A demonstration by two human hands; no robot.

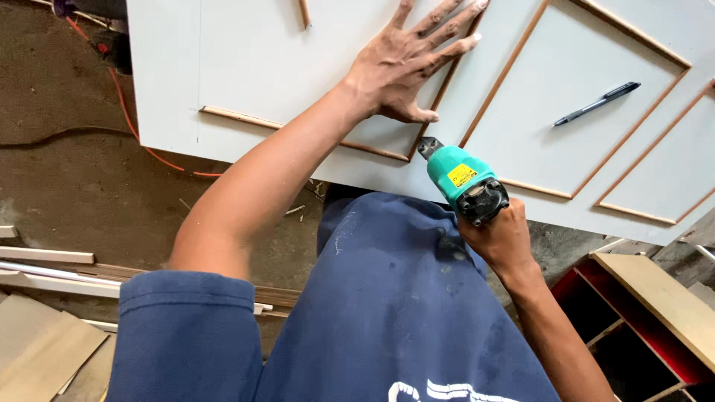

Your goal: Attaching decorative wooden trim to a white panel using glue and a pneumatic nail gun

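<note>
Two hands at work: my left hand (406, 63) lies flat, fingers spread, pressing the white panel (246, 67) right over a thin wooden trim strip (439, 93). My right hand (500, 240) has its grip closed around the green nail gun (462, 177), whose nose touches the panel at the trim corner. One pen (596, 103) rests on the panel, off to the right.

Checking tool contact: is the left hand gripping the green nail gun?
No: the left hand lies flat, fingers spread, on the white panel; the right hand holds the green nail gun.
</note>
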